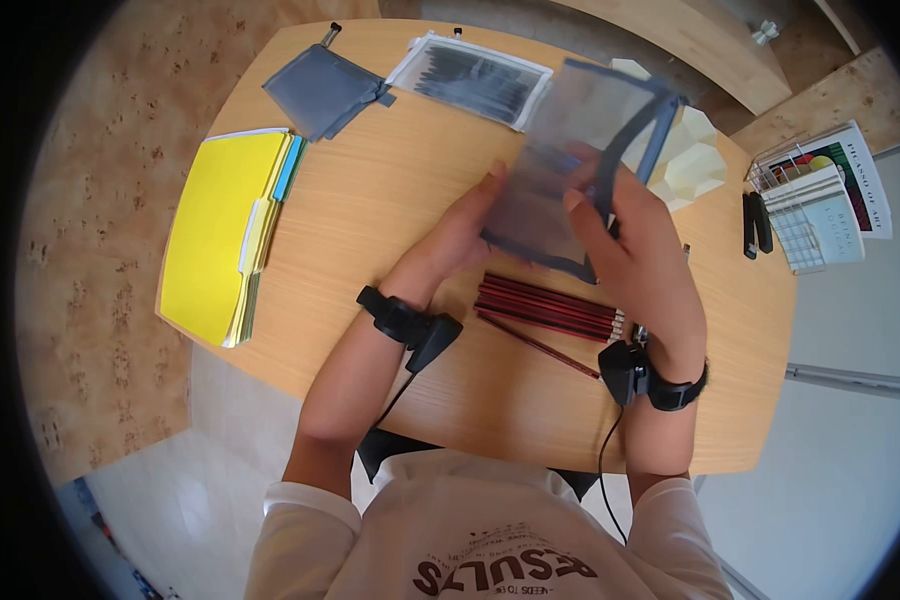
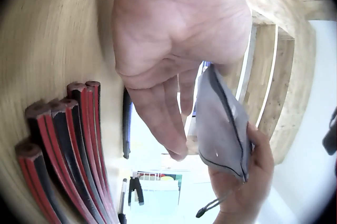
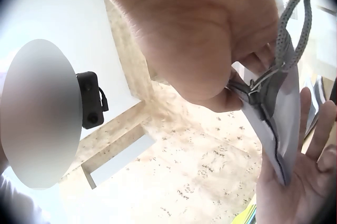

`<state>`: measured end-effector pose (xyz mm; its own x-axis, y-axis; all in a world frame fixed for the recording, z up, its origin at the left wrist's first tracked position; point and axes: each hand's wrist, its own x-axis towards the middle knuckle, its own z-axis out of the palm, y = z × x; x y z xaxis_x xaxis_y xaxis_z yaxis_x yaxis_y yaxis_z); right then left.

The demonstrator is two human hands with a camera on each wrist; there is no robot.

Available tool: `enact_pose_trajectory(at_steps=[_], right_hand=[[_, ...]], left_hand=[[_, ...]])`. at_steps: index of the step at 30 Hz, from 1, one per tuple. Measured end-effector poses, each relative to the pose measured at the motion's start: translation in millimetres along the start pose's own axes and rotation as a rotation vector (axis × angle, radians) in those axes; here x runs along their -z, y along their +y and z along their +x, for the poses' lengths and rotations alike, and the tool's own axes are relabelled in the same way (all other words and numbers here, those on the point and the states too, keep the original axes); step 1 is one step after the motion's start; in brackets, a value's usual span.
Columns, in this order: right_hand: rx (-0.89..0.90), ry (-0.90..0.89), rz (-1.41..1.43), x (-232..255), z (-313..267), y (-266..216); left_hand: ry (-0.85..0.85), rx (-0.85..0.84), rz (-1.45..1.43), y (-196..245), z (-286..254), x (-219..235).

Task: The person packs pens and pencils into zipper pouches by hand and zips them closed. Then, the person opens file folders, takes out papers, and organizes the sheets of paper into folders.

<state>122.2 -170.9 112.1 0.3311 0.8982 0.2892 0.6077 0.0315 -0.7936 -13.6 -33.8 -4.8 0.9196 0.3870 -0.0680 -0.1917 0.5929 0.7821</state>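
A translucent grey zipper pouch (image 1: 535, 190) with dark edging is held up over the table. My right hand (image 1: 650, 235) pinches its zipper edge; the right wrist view shows a grey cord loop (image 3: 295, 29) hanging from the zipper end. The left hand (image 1: 460, 225) supports the other side, its fingers extended and the pouch lying against the palm by the thumb. Below the pouch, a row of red-and-black striped pencils (image 1: 545, 308) lies on the table, with one pencil (image 1: 535, 345) set at an angle nearer my body.
A yellow folder stack (image 1: 210, 235) lies at the left. Along the back are a dark grey pouch (image 1: 320, 95), a white-edged pouch (image 1: 470, 80) with dark contents, and a cream faceted object (image 1: 698, 165). A black stapler (image 1: 757, 225) and a wire rack (image 1: 795, 225) with books stand at the right.
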Motion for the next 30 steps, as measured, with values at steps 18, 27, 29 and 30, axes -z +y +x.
enact_pose_trajectory(at_steps=[18,27,29,30], right_hand=[[-0.038,-0.505,-0.131,-13,-19,-16],[-0.022,-0.440,-0.194,-13,-19,-22],[-0.030,-0.435,-0.179,-12,-16,-26],[-0.030,-0.435,-0.178,-12,-16,-24]], left_hand=[[0.262,0.084,0.272,-5,-6,-7],[0.157,0.101,0.425,-16,-7,31],[0.152,0.145,0.522,0,-12,21],[0.147,0.189,0.620,6,-14,17]])
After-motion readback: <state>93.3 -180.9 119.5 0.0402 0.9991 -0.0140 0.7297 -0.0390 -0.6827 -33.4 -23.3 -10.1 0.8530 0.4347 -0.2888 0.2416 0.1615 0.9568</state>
